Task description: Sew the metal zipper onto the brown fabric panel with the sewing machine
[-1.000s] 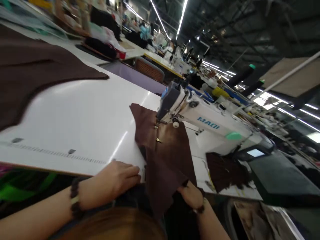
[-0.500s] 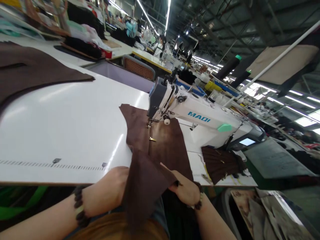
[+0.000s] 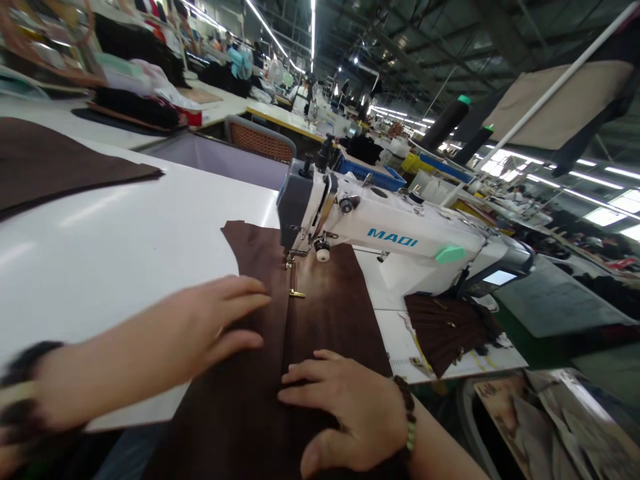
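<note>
A dark brown fabric panel (image 3: 335,300) lies under the needle end of the white sewing machine (image 3: 395,233) and drapes over the table's front edge. A zipper with a gold pull (image 3: 297,293) runs down its middle, just below the presser foot (image 3: 290,260). My left hand (image 3: 223,320), fingers apart, hovers over or rests on the fabric's left side; contact is hard to tell. On the right of the zipper, my right hand (image 3: 345,407) lies on the fabric with its fingers spread. Neither hand grips anything.
More brown fabric (image 3: 65,160) lies on the table at left. To the right, a stack of brown pieces with zippers (image 3: 450,327) sits beside the machine. A grey bin (image 3: 465,413) holding cloth stands at lower right. Behind the table are a chair (image 3: 260,140) and a blue crate (image 3: 373,170).
Both hands have let go of the folded lower part of the fabric, which is now spread flatter. My left hand has moved up onto the left side, and the right hand has opened.
</note>
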Available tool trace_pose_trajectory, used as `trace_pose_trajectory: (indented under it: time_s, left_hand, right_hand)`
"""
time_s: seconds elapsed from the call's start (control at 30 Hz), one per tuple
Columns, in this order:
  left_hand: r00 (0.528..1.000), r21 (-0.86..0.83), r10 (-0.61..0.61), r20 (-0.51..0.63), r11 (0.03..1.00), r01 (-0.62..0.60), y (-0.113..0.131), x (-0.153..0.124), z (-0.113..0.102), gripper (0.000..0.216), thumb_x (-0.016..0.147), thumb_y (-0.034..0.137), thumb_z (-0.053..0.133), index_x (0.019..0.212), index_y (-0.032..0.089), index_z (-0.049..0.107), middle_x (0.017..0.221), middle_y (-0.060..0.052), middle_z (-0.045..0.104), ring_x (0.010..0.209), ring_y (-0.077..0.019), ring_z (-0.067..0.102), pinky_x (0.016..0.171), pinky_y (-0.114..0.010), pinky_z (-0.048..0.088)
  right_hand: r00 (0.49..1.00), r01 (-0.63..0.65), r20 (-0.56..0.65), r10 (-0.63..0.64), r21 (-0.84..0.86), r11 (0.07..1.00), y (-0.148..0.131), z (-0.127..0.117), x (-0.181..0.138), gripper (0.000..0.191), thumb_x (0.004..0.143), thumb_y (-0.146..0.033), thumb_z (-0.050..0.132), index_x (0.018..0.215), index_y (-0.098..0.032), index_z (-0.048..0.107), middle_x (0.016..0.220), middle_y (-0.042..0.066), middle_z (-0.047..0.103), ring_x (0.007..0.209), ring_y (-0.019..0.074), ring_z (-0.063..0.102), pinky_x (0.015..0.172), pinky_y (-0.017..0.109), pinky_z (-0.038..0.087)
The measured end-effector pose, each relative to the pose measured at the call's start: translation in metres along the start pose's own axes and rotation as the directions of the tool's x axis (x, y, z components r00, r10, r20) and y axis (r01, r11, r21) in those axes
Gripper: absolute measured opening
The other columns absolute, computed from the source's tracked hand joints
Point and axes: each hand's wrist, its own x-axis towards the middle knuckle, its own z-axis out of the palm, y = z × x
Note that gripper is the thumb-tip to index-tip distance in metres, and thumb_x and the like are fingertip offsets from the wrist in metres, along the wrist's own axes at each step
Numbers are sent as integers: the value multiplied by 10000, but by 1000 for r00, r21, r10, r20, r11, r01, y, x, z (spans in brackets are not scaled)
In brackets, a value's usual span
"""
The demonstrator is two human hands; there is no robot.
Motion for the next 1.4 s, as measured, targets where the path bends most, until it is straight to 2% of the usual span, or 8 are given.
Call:
trace_pose_trajectory:
  time_s: [0.03, 0.1, 0.23, 0.4, 0.63, 0.8, 1.03, 1.4]
  left_hand:
    - [994, 32, 104, 40, 994, -105, 10, 8, 15, 495, 922, 555, 447, 1169, 159, 611, 1161, -91, 647, 989, -219, 643, 840, -355, 545]
    - [983, 138, 141, 117, 978, -157, 24, 12, 47, 623, 803, 552, 640, 1222, 96, 580, 1232, -170, 614, 1087, -305, 604, 919, -441, 511]
    - [986, 227, 112, 121, 964, -137, 26, -8, 83, 726, 789, 563, 645, 1288, 49, 527, 1311, -218, 546, 1153, -341, 563, 958, -467, 482]
    - [989, 200, 96, 110, 973, -116, 22, -11, 74, 678, 861, 609, 504, 1283, 80, 544, 1285, -201, 573, 1098, -317, 597, 933, -441, 489]
    - [980, 211, -46, 194, 978, 4, 45, 5, 76, 662, 756, 556, 685, 1228, 98, 600, 1218, -211, 613, 1090, -348, 587, 911, -479, 497]
    - [985, 143, 15, 174, 989, -40, 42, -5, 86, 675, 808, 581, 609, 1280, 102, 555, 1352, -198, 517, 1202, -336, 530, 1020, -471, 443]
    - [990, 158, 99, 103, 981, -114, 38, -7, 85, 613, 869, 550, 536, 1238, 62, 576, 1294, -224, 558, 1154, -341, 574, 952, -486, 506]
    - [992, 43, 44, 116, 998, -50, 26, -5, 93, 586, 898, 521, 504, 1300, 96, 535, 1362, -191, 509, 1254, -327, 491, 1045, -464, 444]
  right_hand:
    - [1000, -16, -21, 16, 2, 1000, 1, -2, 4, 427, 891, -438, 575, 1245, -200, 586, 1275, 62, 581, 1178, 176, 545, 1103, 345, 326]
    - [988, -87, -129, 87, 11, 996, 4, -4, 15, 348, 921, -323, 538, 1226, -166, 593, 1318, 81, 533, 1104, 150, 585, 1030, 273, 415]
    - [889, -304, -376, 263, -54, 951, 20, 1, 47, 465, 906, -172, 486, 1359, -73, 451, 1497, 170, 283, 1261, 194, 472, 1085, 302, 383]
    - [861, -459, -365, 355, -256, 851, 40, 8, 75, 470, 934, -182, 436, 1395, -95, 414, 1463, 104, 381, 1230, 217, 496, 1000, 349, 480]
    - [871, -454, -412, 267, -471, 756, 47, 10, 71, 446, 964, -350, 428, 1354, -141, 477, 1385, 96, 481, 1055, 247, 528, 850, 427, 505]
    - [872, -452, -417, 256, -483, 750, 45, 10, 72, 443, 964, -341, 426, 1348, -126, 474, 1351, 105, 503, 1058, 254, 487, 843, 442, 475]
    - [868, -451, -431, 245, -483, 751, 46, 15, 72, 423, 967, -293, 412, 1347, -116, 466, 1308, 112, 524, 1028, 251, 475, 816, 447, 462]
    - [847, -489, -448, 285, -450, 747, 49, 10, 83, 430, 964, -304, 417, 1353, -126, 456, 1253, 94, 547, 988, 253, 468, 797, 460, 460]
